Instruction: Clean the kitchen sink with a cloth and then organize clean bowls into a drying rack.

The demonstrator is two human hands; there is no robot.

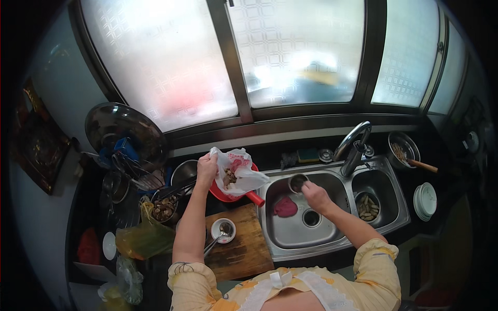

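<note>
My left hand (pixel 207 168) grips the edge of a white plastic bag (pixel 249 179) with red print. Its mouth gapes, and pale and brown food pieces (pixel 230 177) show inside. Beneath the bag is a red pan or colander (pixel 227 197) with a red handle. Over the large basin of the steel sink (pixel 284 238), my right hand (pixel 316 196) holds a small metal cup (pixel 296 182) by its side. What the cup contains is too dark to tell. A pink cloth (pixel 286 207) lies in that basin, left of the drain (pixel 311 218).
A wooden cutting board (pixel 245 252) bears a small white bowl (pixel 223 238) with a spoon. The chrome faucet (pixel 356 144) rises behind the sink. Finger-shaped food pieces (pixel 367 208) fill a bowl in the small basin. Stacked white bowls (pixel 425 202) and a metal pot (pixel 404 149) stand right.
</note>
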